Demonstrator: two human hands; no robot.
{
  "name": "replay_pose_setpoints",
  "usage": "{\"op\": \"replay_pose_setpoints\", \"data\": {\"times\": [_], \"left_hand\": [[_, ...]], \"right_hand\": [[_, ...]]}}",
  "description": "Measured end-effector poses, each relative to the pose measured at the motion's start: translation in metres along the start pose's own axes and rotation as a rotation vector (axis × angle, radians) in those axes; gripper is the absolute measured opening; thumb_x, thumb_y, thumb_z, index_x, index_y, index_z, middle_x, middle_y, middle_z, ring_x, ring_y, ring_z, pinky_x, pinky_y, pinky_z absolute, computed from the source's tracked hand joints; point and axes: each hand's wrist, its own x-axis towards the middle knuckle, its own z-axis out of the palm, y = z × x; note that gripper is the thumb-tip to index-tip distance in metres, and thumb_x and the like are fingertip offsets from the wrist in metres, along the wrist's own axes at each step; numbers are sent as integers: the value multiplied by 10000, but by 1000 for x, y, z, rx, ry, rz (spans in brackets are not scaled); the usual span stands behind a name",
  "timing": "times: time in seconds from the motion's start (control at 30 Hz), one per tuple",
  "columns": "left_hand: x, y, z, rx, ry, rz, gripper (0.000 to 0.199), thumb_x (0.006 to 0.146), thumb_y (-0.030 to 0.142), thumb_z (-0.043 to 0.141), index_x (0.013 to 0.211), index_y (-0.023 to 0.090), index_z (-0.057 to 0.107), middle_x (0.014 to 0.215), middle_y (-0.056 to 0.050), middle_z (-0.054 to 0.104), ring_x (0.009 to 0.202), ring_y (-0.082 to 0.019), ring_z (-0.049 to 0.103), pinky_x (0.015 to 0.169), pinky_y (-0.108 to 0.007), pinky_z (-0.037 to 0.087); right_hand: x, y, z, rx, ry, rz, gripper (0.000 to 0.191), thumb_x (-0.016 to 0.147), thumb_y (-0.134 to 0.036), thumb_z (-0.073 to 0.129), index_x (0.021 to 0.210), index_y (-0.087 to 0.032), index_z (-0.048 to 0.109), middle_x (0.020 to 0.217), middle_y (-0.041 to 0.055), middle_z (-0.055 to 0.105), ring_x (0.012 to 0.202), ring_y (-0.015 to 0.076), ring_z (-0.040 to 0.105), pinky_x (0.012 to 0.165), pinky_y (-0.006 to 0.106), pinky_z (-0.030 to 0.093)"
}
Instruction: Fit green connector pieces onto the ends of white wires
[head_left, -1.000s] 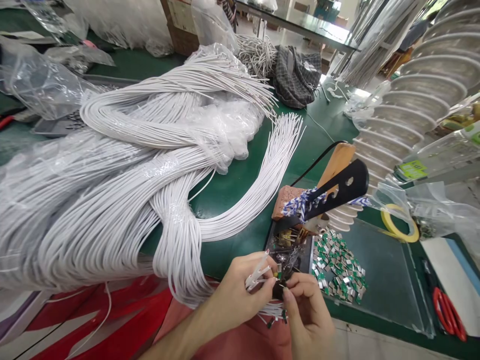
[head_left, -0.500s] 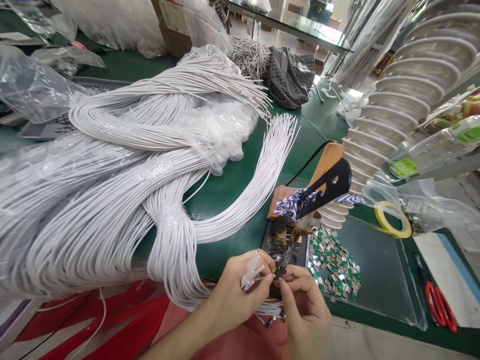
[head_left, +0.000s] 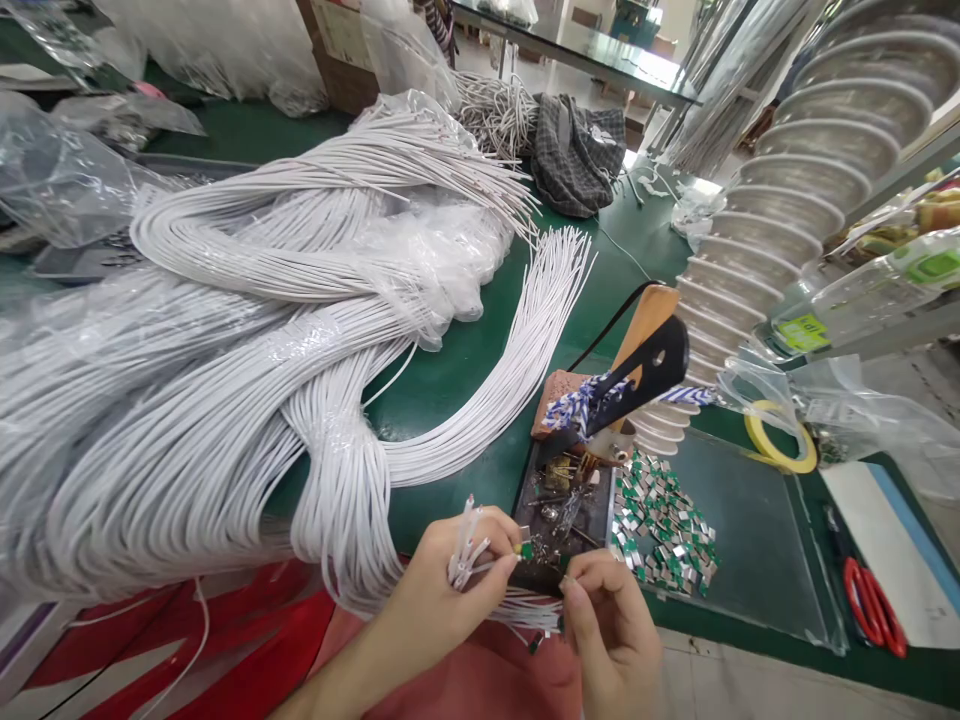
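The left hand (head_left: 454,590) was clenched around a small sheaf of white wires (head_left: 466,555), their ends fanned past the thumb, with a green-tipped terminal (head_left: 526,550) showing by the fingertips. The right hand (head_left: 611,640) sat just beside it, fingers curled to a pinch; whether anything lay between them, I couldn't tell.

Both were at the near edge of a green bench (head_left: 457,400). At twelve o'clock from the hands, touching the left one's fingertips, lay a black tray (head_left: 562,525) of brass and metal bits. Behind it stood a wooden-handled tool (head_left: 641,345) with a black plate and blue-and-white wrapping, over a reddish block (head_left: 553,405). At two o'clock, green-and-silver clips (head_left: 660,525) lay scattered on a clear sheet (head_left: 757,530), and at three o'clock red scissors (head_left: 870,605) rested beyond it.

Huge bagged bundles of white cable (head_left: 225,400) filled the bench from nine to eleven o'clock — loose ends splayed toward the tray. Farther off, at one o'clock, sat a checked cloth (head_left: 574,155), with a yellow tape roll (head_left: 780,438) and a tall ribbed duct (head_left: 795,215) to the right. Beyond them, a glass-topped table (head_left: 577,50) stood at twelve o'clock.
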Motion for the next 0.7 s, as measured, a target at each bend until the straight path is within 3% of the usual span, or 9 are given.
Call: {"op": "replay_pose_setpoints", "data": {"times": [0.2,0.37,0.47,0.6,0.7], "left_hand": [[-17,-8,-3,25,-36,-10,211,814,127,518,607,169,523,721,-25,645,631,-141,589,643,-241,459],[-25,-3,-5,-47,-210,-62,231,890,181,528,671,163,599,796,-37,665,725,-151,635,695,-224,489],[-30,-6,-5,-75,-291,-82,275,965,285,509,782,166,675,886,-50,678,771,-154,646,755,-228,512],[-34,-12,-2,-176,-286,-179,478,992,489,435,773,141,679,833,-58,671,484,-87,548,574,-214,520],[-32,-13,-1,-282,-185,-220,509,935,585,494,807,132,688,845,-88,684,576,-148,660,583,-234,557]], "right_hand": [[-8,3,-3,-111,-108,-41,215,925,-356,585,764,-217,553,663,-39,438,552,107,403,510,215,331],[-4,0,-6,-284,-297,-150,83,882,-282,613,837,-215,597,681,-39,471,511,100,369,460,214,294],[-4,-1,-10,-308,-326,-199,117,904,-258,593,795,-215,601,676,-34,516,508,98,399,474,209,319],[-6,-1,-14,-301,-286,-230,180,926,-259,561,755,-217,593,652,-30,531,529,108,460,491,205,346],[-3,-5,-22,-329,-300,-277,174,922,-228,554,750,-211,563,650,-30,503,515,101,434,473,206,322]]}}
